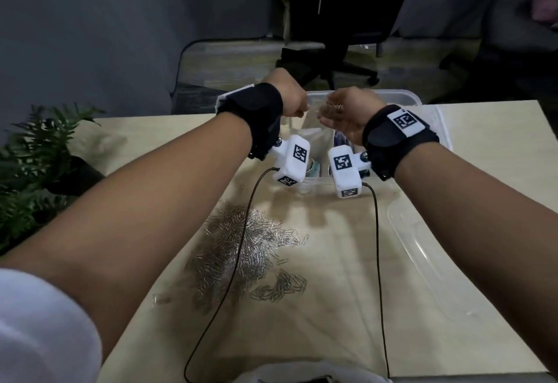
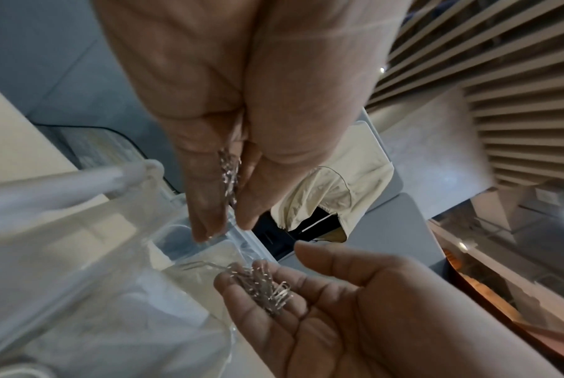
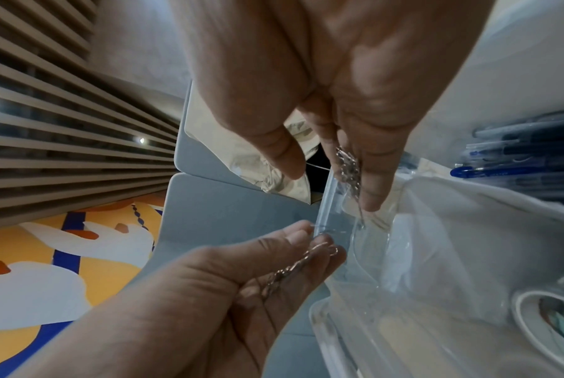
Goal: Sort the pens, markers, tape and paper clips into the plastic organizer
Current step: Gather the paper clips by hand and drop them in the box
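Note:
Both hands hover over the far end of the clear plastic organizer [image 1: 401, 95]. My left hand [image 1: 299, 110], knuckles up, pinches a bunch of silver paper clips [image 2: 228, 174] between thumb and fingers, tips pointing down into a small compartment [image 2: 183, 235]. My right hand [image 1: 332, 110] lies palm up and cupped, with a heap of clips [image 2: 264, 284] resting on its fingers. A large pile of paper clips [image 1: 241, 240] lies on the table nearer me. Pens [image 3: 516, 158] and a tape roll [image 3: 549, 319] sit inside the organizer.
The organizer's clear lid [image 1: 422, 246] lies on the table to the right. A potted fern [image 1: 30, 156] stands past the table's left edge. Two black cables [image 1: 377, 246] run back across the table from the wrists. An office chair [image 1: 332, 50] stands behind the table.

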